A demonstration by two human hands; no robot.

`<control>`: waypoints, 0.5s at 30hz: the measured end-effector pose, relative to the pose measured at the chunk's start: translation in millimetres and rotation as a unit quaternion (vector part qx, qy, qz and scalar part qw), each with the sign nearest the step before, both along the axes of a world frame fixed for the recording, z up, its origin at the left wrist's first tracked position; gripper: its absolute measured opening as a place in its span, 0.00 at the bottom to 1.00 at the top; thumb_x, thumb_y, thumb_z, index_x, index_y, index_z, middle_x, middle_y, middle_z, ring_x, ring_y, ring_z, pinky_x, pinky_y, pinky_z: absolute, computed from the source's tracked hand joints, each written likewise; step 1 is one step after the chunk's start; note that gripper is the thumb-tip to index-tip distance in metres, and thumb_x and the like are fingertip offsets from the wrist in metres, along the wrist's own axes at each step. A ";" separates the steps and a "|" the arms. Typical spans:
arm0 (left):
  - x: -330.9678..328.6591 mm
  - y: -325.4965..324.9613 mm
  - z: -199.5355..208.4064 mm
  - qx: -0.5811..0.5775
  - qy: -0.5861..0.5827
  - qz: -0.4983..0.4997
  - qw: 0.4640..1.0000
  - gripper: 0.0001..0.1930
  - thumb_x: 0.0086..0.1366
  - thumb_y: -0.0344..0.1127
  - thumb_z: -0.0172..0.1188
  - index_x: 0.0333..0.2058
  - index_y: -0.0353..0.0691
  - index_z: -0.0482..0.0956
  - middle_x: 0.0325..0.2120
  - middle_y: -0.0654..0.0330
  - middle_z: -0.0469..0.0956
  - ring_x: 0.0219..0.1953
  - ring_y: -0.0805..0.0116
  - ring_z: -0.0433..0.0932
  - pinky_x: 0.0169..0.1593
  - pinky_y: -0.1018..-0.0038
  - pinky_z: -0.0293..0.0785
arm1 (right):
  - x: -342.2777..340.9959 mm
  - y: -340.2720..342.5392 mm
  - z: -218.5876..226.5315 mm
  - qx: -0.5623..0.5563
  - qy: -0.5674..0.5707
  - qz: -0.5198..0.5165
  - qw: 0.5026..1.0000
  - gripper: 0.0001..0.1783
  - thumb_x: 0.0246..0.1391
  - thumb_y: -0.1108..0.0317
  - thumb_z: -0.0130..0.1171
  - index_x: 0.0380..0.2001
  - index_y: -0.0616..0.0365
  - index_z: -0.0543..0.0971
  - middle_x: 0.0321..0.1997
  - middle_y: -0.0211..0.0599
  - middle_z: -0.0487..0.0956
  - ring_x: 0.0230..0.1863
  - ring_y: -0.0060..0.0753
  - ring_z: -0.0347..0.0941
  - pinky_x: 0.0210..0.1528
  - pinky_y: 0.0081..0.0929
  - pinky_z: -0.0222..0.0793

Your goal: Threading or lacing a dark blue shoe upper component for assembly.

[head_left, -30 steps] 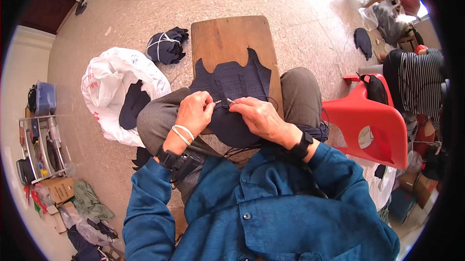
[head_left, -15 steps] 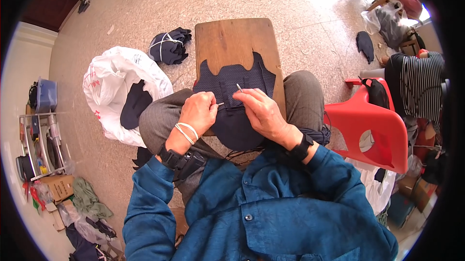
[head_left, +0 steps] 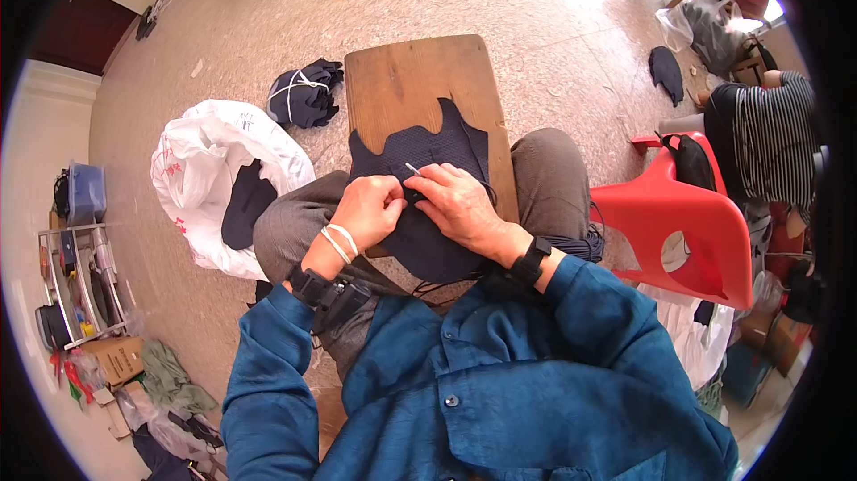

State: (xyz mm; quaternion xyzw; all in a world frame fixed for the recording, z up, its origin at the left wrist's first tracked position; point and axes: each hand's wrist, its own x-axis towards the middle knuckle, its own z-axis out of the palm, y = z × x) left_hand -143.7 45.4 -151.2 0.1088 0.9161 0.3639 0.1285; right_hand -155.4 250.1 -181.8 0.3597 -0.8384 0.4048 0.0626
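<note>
A dark navy fabric piece (head_left: 420,146) with a scalloped far edge and a rounded near end lies over a wooden board or bench top (head_left: 420,70) between my knees. Both hands are above it, close together. My right hand (head_left: 461,210) is closed on a thin, pale metal rod (head_left: 411,167), whose end sticks out past the fingertips toward the far left. The fingers of my left hand (head_left: 368,210) are pinched at the fabric's middle; what they hold is hidden. Dark cord (head_left: 571,247) lies bundled beside my right knee.
On the left stand a white sack (head_left: 192,182) with dark fabric inside and a tied bundle of dark pieces (head_left: 303,95). A red plastic chair (head_left: 687,213) is at my right. Beyond it, a person in a striped top (head_left: 772,142) bends over. A rack (head_left: 85,284) stands far left.
My right hand has moved left, closer to my left hand, and the rod in it now leans further left. The thin tip seen earlier at my left fingers is hidden. My view has shifted slightly.
</note>
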 end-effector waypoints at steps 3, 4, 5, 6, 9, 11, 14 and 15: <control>9.9 3.7 -6.1 0.029 0.032 0.035 0.998 0.06 0.57 0.27 0.66 0.31 0.33 0.79 0.24 0.51 0.77 0.27 0.56 0.78 0.34 0.65 0.73 | -0.1 -0.1 -1.2 -0.001 -0.011 0.004 1.000 0.19 0.48 0.72 0.67 0.45 0.59 0.79 0.45 0.39 0.76 0.46 0.44 0.73 0.51 0.38 0.71; 14.3 6.4 -6.3 0.026 0.080 0.048 0.995 0.05 0.58 0.26 0.66 0.31 0.32 0.79 0.24 0.51 0.76 0.27 0.57 0.78 0.34 0.65 0.73 | 0.7 0.3 -1.1 0.000 -0.010 0.001 1.000 0.19 0.48 0.72 0.67 0.45 0.59 0.79 0.45 0.39 0.76 0.46 0.44 0.73 0.51 0.38 0.71; 17.7 9.1 -5.0 -0.002 0.098 0.044 0.994 0.07 0.59 0.27 0.66 0.34 0.33 0.78 0.28 0.52 0.76 0.28 0.60 0.77 0.35 0.67 0.74 | 0.1 1.3 -0.6 -0.009 -0.008 -0.001 1.000 0.17 0.49 0.73 0.65 0.45 0.59 0.79 0.44 0.40 0.77 0.46 0.45 0.74 0.49 0.38 0.72; 21.7 10.6 -3.0 -0.001 0.101 0.041 0.994 0.07 0.59 0.27 0.66 0.34 0.33 0.78 0.28 0.52 0.76 0.28 0.60 0.77 0.35 0.67 0.74 | -0.9 3.3 0.1 -0.019 -0.006 -0.003 1.000 0.16 0.51 0.75 0.64 0.45 0.58 0.79 0.43 0.41 0.77 0.45 0.47 0.75 0.48 0.38 0.73; 31.4 8.2 0.5 -0.007 0.128 0.103 0.986 0.12 0.59 0.30 0.68 0.40 0.35 0.76 0.33 0.54 0.74 0.30 0.60 0.76 0.36 0.69 0.75 | -7.9 13.4 7.7 -0.146 -0.108 -0.014 0.983 0.15 0.55 0.79 0.60 0.46 0.57 0.79 0.39 0.44 0.79 0.41 0.48 0.78 0.44 0.38 0.75; 37.3 1.9 -1.0 -0.036 0.126 0.101 0.986 0.08 0.59 0.29 0.67 0.34 0.35 0.77 0.30 0.55 0.74 0.29 0.60 0.76 0.35 0.68 0.74 | -10.3 35.0 24.0 -0.144 -0.150 -0.069 0.976 0.13 0.60 0.81 0.53 0.46 0.58 0.78 0.31 0.44 0.79 0.35 0.49 0.80 0.38 0.39 0.76; 38.3 0.1 -5.5 -0.051 0.122 0.101 0.986 0.06 0.58 0.30 0.67 0.31 0.37 0.78 0.29 0.56 0.76 0.34 0.56 0.77 0.39 0.63 0.73 | -13.1 63.0 42.2 -0.075 -0.214 -0.093 0.970 0.12 0.62 0.78 0.50 0.48 0.59 0.75 0.27 0.44 0.79 0.33 0.49 0.80 0.37 0.41 0.75; 36.9 0.2 -5.7 -0.063 0.128 0.099 0.985 0.05 0.58 0.31 0.67 0.29 0.39 0.79 0.30 0.56 0.77 0.37 0.52 0.79 0.43 0.60 0.72 | -13.3 66.9 44.7 -0.019 -0.236 -0.099 0.967 0.12 0.63 0.77 0.49 0.49 0.59 0.73 0.25 0.45 0.78 0.32 0.50 0.80 0.37 0.41 0.75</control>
